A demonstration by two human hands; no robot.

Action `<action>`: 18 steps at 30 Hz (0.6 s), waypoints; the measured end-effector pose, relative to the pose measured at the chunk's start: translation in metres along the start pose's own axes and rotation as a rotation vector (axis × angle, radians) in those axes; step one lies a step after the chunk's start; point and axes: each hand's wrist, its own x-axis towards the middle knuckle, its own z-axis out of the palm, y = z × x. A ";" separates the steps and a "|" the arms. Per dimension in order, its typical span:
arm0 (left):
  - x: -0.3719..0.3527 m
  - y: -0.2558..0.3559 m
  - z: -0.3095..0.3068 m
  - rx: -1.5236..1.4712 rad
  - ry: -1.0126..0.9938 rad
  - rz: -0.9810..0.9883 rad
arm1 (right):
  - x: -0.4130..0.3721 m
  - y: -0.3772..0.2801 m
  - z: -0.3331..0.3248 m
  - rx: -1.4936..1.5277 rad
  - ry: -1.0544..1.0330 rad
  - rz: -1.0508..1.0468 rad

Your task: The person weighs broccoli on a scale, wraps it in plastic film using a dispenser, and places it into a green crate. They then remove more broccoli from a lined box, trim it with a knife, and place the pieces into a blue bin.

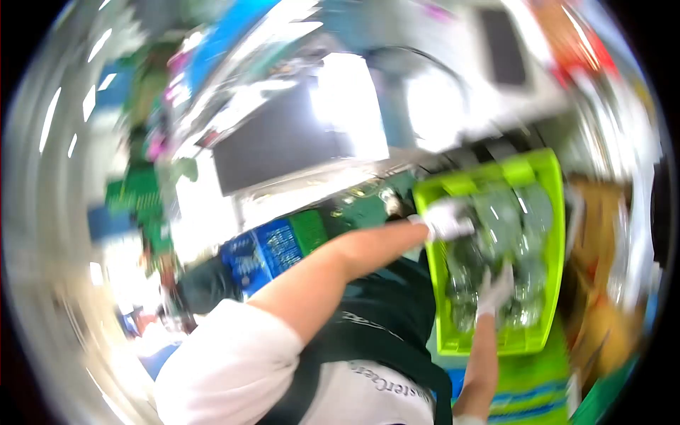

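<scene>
My left hand (450, 219), in a white glove, reaches across into the upper left part of a lime-green bin (559, 241). It is beside clear, rounded containers (498, 216) that look like glass or plastic; blur hides its fingertips and whether it grips one. Lower in the bin, my right hand (496, 291), also in a white glove, lies against more clear containers (529, 280). Its thumb and fingers are spread apart. Several of these see-through containers fill the bin, and their exact kind is not clear.
Left of the bin are a blue and green box (276, 244) and a bright work surface with a dark grey panel (276, 142). Brown cardboard (598, 219) stands at the right. Below the bin lies a green surface with blue stripes (528, 397). The view is blurred.
</scene>
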 end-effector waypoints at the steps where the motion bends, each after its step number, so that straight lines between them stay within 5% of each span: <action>1: -0.020 -0.015 0.006 -0.030 0.084 0.106 | 0.000 0.004 0.000 -0.069 0.006 -0.069; 6: -0.192 0.002 -0.068 -0.339 0.042 0.095 | -0.005 -0.021 -0.009 -0.057 -0.053 -0.113; 9: -0.293 -0.018 -0.121 -0.360 0.458 0.321 | -0.002 -0.082 -0.011 0.175 -0.148 -0.124; 12: -0.377 -0.059 -0.191 -0.255 0.943 0.236 | -0.011 -0.137 0.009 0.501 -0.299 -0.090; 13: -0.401 -0.082 -0.211 -0.758 0.999 0.257 | -0.015 -0.176 0.007 0.364 -0.341 -0.116; 14: -0.417 -0.124 -0.235 -0.399 1.268 0.190 | -0.019 -0.218 0.004 0.228 -0.380 -0.149; 15: -0.445 -0.134 -0.259 -0.457 1.454 -0.054 | -0.022 -0.252 0.005 0.148 -0.427 -0.185; 18: -0.480 -0.258 -0.327 -0.298 1.870 -0.199 | -0.020 -0.328 0.021 0.116 -0.564 -0.269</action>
